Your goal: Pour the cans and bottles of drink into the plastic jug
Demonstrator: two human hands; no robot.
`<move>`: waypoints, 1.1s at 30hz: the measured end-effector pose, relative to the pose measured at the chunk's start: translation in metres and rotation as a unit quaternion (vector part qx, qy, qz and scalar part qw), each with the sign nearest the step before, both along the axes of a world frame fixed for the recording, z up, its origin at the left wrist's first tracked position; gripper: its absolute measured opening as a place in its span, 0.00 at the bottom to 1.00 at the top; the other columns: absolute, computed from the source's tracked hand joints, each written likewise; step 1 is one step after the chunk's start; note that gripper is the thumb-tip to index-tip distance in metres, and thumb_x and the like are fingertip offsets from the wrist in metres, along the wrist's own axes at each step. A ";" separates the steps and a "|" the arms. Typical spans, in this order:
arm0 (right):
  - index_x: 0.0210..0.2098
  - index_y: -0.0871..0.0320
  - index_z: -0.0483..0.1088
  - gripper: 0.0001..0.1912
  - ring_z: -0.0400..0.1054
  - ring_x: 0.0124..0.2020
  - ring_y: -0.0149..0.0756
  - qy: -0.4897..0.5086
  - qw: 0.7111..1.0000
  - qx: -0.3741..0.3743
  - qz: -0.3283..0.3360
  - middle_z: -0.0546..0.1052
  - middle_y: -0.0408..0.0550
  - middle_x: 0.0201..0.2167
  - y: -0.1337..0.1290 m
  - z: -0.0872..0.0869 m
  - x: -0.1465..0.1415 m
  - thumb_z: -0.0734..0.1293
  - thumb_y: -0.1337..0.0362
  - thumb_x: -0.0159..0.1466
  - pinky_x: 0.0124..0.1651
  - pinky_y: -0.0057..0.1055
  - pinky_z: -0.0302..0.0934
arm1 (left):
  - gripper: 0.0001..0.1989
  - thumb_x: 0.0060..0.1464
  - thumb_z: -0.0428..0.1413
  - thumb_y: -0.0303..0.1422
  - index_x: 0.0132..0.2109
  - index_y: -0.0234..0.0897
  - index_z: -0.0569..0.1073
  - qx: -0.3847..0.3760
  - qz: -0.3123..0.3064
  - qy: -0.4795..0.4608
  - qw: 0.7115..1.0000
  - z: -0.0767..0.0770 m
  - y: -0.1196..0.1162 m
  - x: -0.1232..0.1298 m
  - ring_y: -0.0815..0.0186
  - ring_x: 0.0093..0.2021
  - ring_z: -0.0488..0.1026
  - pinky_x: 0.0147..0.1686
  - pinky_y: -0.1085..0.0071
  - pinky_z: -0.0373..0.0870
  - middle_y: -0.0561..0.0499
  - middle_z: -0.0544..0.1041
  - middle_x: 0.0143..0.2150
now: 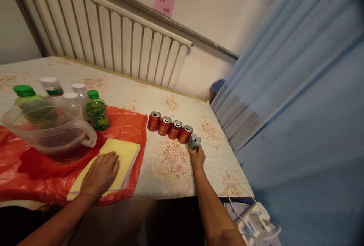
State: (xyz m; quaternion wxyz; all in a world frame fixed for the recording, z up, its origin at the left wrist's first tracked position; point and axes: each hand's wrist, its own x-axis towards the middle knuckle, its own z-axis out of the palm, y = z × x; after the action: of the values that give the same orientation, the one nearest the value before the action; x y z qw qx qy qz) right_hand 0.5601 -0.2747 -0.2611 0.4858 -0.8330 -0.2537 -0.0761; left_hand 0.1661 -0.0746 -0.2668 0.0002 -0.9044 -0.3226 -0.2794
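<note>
My right hand point(198, 159) grips a green can point(193, 142) low on its side, with thumb and fingers round it. That can stands at the right end of a slanting row of cans, beside a red can point(185, 134). Further left in the row are more red cans, the leftmost one point(154, 121) near the edge of the red plastic sheet. All the can tops show opened holes or tabs. My left hand point(101, 172) lies flat, palm down, on a folded yellow cloth point(125, 151), which rests on the red plastic sheet point(125, 120).
A clear plastic jug point(48, 136) stands on the left, with several bottles behind it, including a green-capped bottle point(97, 113). A radiator point(113, 37) is behind the flowered tablecloth point(173, 177). Blue curtain point(284, 105) hangs right. A power strip point(253, 223) with cables sits lower right.
</note>
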 end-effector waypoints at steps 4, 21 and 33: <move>0.43 0.56 0.74 0.23 0.70 0.37 0.47 -0.004 1.000 -0.007 0.000 0.80 0.51 0.36 -0.001 -0.002 0.001 0.71 0.54 0.49 0.40 0.35 0.59 | 0.16 0.64 0.45 0.38 0.49 0.35 0.72 0.003 0.000 0.001 1.000 0.000 0.000 0.000 0.51 0.51 0.71 0.54 0.53 0.67 0.38 0.75 0.51; 0.48 0.57 0.72 0.26 0.71 0.40 0.47 -0.013 0.999 -0.036 0.001 0.80 0.52 0.40 0.001 -0.006 0.003 0.71 0.54 0.51 0.42 0.34 0.60 | 0.17 0.63 0.45 0.38 0.49 0.33 0.73 0.001 -0.001 0.004 1.000 0.004 -0.001 0.000 0.51 0.50 0.71 0.53 0.54 0.67 0.38 0.76 0.51; 0.48 0.58 0.73 0.24 0.72 0.41 0.47 -0.022 0.998 -0.057 -0.004 0.80 0.53 0.40 0.000 -0.004 0.002 0.69 0.55 0.54 0.41 0.34 0.61 | 0.17 0.64 0.45 0.37 0.49 0.32 0.73 0.013 0.002 0.013 1.000 0.004 -0.001 0.000 0.51 0.50 0.71 0.54 0.54 0.67 0.38 0.76 0.51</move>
State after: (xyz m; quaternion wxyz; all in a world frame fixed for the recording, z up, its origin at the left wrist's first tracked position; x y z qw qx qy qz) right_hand 0.5621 -0.2743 -0.2647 0.4317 -0.8582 -0.2654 -0.0817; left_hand 0.1661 -0.0755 -0.2631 0.0167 -0.9073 -0.3205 -0.2716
